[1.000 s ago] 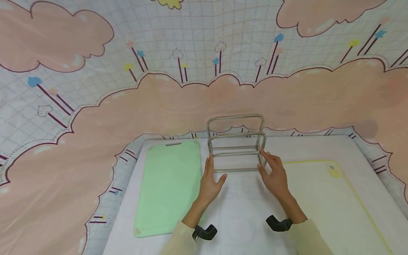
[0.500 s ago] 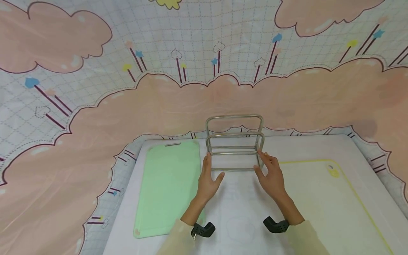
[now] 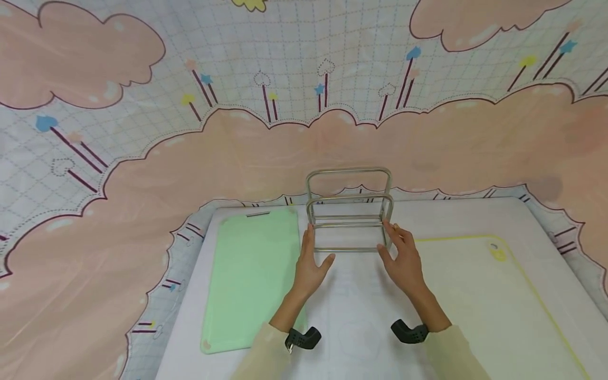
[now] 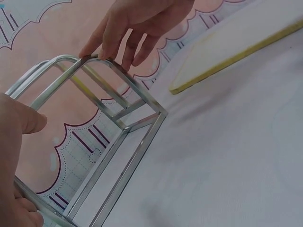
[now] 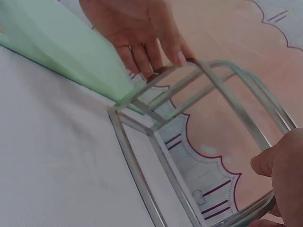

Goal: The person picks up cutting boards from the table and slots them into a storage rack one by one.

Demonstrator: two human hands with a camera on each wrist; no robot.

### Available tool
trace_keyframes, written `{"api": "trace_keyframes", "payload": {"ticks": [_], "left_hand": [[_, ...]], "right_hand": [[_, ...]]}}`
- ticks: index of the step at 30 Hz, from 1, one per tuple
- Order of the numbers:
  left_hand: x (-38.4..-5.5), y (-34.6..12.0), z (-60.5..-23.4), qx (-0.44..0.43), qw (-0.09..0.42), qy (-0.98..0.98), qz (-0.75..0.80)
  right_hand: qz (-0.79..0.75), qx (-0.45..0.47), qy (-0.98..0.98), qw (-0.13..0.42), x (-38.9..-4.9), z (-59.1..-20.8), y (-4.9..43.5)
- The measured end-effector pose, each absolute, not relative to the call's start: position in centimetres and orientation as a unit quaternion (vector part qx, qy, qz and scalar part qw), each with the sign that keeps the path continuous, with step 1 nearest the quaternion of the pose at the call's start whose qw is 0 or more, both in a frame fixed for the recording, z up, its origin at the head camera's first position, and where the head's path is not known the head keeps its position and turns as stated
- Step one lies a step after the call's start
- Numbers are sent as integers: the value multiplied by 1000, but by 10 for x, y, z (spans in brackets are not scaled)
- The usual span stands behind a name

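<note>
A silver metal wire rack (image 3: 350,224) with two rounded upright hoops stands on the white tabletop, between my two hands. My left hand (image 3: 310,272) lies along its left side, fingers mostly straight with the tips at the front hoop, and the thumb (image 3: 329,261) spread inward. On the opposite side my right hand (image 3: 406,264) touches the post with its fingertips, the fingers slightly bent and the thumb apart from them. In the left wrist view the rack (image 4: 120,113) rests on its rectangular base, and the right wrist view shows the rack (image 5: 161,142) from the opposite side.
A light green cutting board (image 3: 254,274) lies left of the rack. To the right lies a larger pale cutting board (image 3: 480,295) with a yellow rim and a yellow hanging hole. Behind the table hangs a cloud-patterned cloth (image 3: 266,158).
Almost nothing differs: the whole head view has shifted slightly, and both hands stay at the sides of the rack, which stands as before.
</note>
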State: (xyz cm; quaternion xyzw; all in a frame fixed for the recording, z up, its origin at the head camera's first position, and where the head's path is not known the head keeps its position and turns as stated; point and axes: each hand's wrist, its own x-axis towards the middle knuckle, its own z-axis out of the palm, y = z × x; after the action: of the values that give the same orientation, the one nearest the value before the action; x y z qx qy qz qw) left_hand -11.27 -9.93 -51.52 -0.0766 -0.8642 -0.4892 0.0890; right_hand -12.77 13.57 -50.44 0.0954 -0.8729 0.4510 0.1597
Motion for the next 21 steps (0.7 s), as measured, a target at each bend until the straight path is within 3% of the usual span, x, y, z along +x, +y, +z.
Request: {"api": "trace_keyframes", "payload": {"ticks": [14, 21], "left_hand": [[-115, -107, -516, -71, 88, -861, -496], [-113, -123, -517, -66, 158, -835, -522]], "right_hand": [[464, 96, -873, 116, -125, -507, 133], [506, 95, -853, 84, -117, -496, 135]]}}
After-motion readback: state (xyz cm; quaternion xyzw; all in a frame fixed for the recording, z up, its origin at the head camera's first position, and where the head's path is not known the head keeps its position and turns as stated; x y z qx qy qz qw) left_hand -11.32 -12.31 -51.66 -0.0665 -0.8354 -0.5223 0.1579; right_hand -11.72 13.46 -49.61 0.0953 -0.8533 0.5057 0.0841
